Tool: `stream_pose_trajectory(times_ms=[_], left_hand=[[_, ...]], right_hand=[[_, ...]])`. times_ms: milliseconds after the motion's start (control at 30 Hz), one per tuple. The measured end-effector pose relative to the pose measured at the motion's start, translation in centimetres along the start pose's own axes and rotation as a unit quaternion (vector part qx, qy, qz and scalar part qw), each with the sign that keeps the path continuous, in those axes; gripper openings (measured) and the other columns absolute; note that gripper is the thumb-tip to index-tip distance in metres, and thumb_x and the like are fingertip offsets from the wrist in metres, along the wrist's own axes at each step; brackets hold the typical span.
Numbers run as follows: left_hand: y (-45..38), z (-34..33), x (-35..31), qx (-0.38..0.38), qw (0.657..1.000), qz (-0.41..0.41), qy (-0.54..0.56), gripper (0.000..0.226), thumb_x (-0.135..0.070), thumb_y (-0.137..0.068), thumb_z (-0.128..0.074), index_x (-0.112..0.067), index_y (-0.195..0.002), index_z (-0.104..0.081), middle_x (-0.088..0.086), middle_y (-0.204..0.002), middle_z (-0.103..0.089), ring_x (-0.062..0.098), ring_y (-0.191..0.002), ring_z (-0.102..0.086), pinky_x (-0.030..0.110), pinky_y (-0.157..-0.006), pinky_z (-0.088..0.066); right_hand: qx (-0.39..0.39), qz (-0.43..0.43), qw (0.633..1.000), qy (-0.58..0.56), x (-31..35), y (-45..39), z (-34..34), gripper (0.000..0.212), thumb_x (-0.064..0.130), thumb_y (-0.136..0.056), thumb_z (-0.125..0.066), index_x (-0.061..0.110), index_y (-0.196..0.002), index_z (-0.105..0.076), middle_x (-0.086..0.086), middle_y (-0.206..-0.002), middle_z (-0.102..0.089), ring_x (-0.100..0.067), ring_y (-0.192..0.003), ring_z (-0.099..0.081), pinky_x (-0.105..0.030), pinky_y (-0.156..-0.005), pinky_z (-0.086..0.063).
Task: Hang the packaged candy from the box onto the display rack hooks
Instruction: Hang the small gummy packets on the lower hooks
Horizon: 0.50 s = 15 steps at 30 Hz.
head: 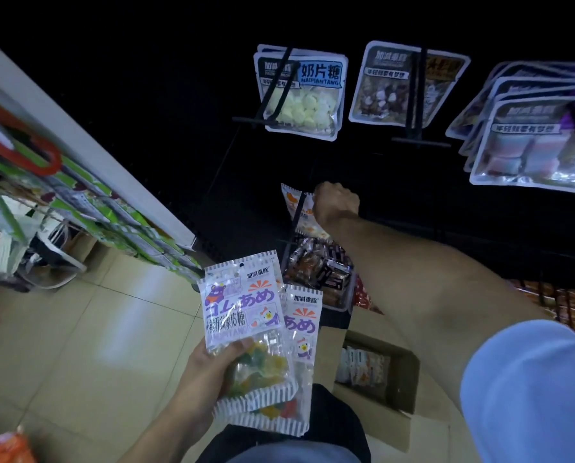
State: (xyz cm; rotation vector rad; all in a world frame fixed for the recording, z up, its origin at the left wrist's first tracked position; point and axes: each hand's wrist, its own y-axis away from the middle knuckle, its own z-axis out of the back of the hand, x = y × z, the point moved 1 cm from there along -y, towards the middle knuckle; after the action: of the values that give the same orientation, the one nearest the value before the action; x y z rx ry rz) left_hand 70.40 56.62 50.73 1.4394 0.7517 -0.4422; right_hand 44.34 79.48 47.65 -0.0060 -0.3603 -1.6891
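My left hand (209, 369) grips a small stack of clear gummy candy packets (246, 315) with striped edges and purple lettering, held upright over the floor. My right hand (336, 203) reaches forward to the dark display rack, its fingers curled at the top of an orange-and-white candy packet (296, 208) that sits on a black hook (297, 212). The open cardboard box (393, 389) lies on the floor below my right arm, with more packets (363, 365) inside it.
Higher hooks carry milk candy bags (301, 95), brown candy bags (403, 88) and several pastel marshmallow bags (526, 142). A wire basket of dark wrapped snacks (319, 269) hangs below my right hand. A shelf of green packages (88, 208) stands at left over tiled floor.
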Motion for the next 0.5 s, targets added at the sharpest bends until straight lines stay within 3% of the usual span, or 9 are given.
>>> stream_pose_trajectory(times_ms=[133,200,300,400,500], left_hand=[[0.3,-0.5,-0.3,0.021,0.999,-0.015,0.020,0.050,-0.015,-0.069,-0.078,-0.005,-0.117,-0.065,0.020,-0.100,-0.079,0.038,-0.080,-0.078,0.041,-0.060,-0.063],[0.7,-1.0,-0.2,0.030,0.999,-0.016,0.036,0.051,-0.014,-0.070,-0.077,-0.005,-0.119,-0.065,0.022,-0.105,-0.078,0.043,-0.087,-0.077,0.045,-0.066,-0.064],[1.1,-1.8,0.4,0.026,0.998,-0.002,0.062,0.054,-0.016,-0.069,-0.078,-0.006,-0.121,-0.065,0.024,-0.107,-0.077,0.049,-0.094,-0.074,0.058,-0.084,-0.060],[1.3,-3.1,1.1,0.028,0.997,0.021,0.075,0.061,-0.019,-0.067,-0.085,-0.005,-0.123,-0.065,0.025,-0.108,-0.076,0.049,-0.093,-0.074,0.066,-0.090,-0.056],[1.6,-4.7,1.5,0.043,0.995,0.034,0.088,0.070,-0.022,-0.065,-0.092,-0.004,-0.125,-0.062,0.026,-0.109,-0.076,0.048,-0.094,-0.074,0.063,-0.093,-0.056]], right_hand=[[-0.015,-0.020,1.000,-0.012,-0.4,-1.7,1.0,0.037,0.002,-0.095,-0.052,0.013,-0.128,-0.064,-0.016,-0.128,-0.063,-0.035,-0.115,-0.063,-0.035,-0.083,-0.048],[-0.022,-0.012,0.999,-0.029,-1.0,-1.0,1.8,0.042,0.000,-0.092,-0.053,0.016,-0.128,-0.066,-0.017,-0.126,-0.065,-0.037,-0.116,-0.062,-0.036,-0.089,-0.050],[-0.093,0.039,0.991,-0.092,-2.1,2.3,3.1,0.038,0.002,-0.092,-0.056,0.017,-0.125,-0.070,-0.014,-0.124,-0.068,-0.035,-0.119,-0.058,-0.035,-0.099,-0.048],[-0.164,0.075,0.957,-0.228,-3.5,9.3,4.6,0.027,0.011,-0.097,-0.060,0.018,-0.121,-0.070,-0.004,-0.118,-0.068,-0.020,-0.113,-0.055,-0.022,-0.097,-0.042],[-0.142,0.038,0.917,-0.371,-4.8,18.1,5.0,0.027,0.029,-0.096,-0.069,0.024,-0.123,-0.066,0.008,-0.114,-0.062,-0.003,-0.099,-0.058,-0.009,-0.085,-0.043]])
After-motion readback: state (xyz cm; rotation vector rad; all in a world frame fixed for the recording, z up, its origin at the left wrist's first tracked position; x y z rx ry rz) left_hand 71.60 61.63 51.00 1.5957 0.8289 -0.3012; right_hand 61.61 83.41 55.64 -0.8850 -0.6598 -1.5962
